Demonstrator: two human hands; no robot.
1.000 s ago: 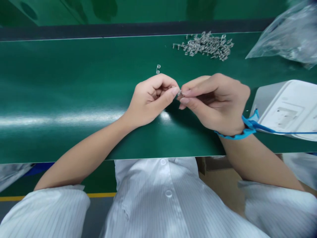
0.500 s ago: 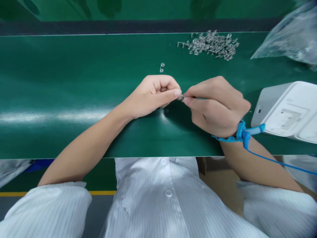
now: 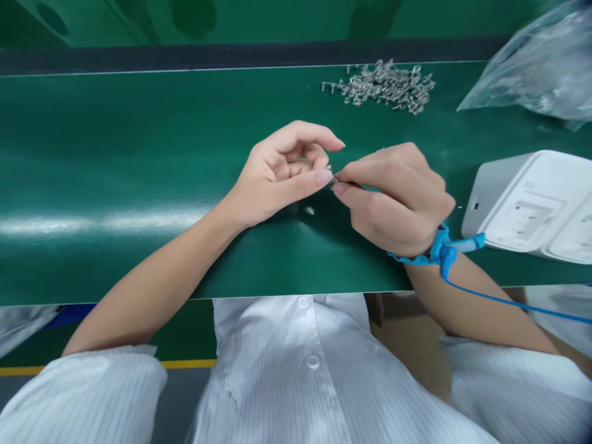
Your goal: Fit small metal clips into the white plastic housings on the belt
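Between my two hands is a small silvery metal spring (image 3: pixel 333 179), mostly covered by fingertips. My left hand (image 3: pixel 287 172) holds it from the left with the thumb against the curled fingers, its index finger lifted away. From the right, my right hand (image 3: pixel 395 197) pinches the same spring between thumb and index finger, the other fingers folded under. Both hands are just above the green table (image 3: pixel 139 142). A blue wrist strap (image 3: pixel 437 246) with a cord circles my right wrist.
A pile of small metal springs (image 3: pixel 388 86) lies at the back of the table. To its right is a clear plastic bag (image 3: pixel 541 74). A white box-shaped device (image 3: pixel 522 203) with a socket-like recess stands right of my right hand.
My left index finger has lifted off the spring. My right hand has turned over, showing its back. The two-coil piece seen beyond my left hand earlier is no longer visible.
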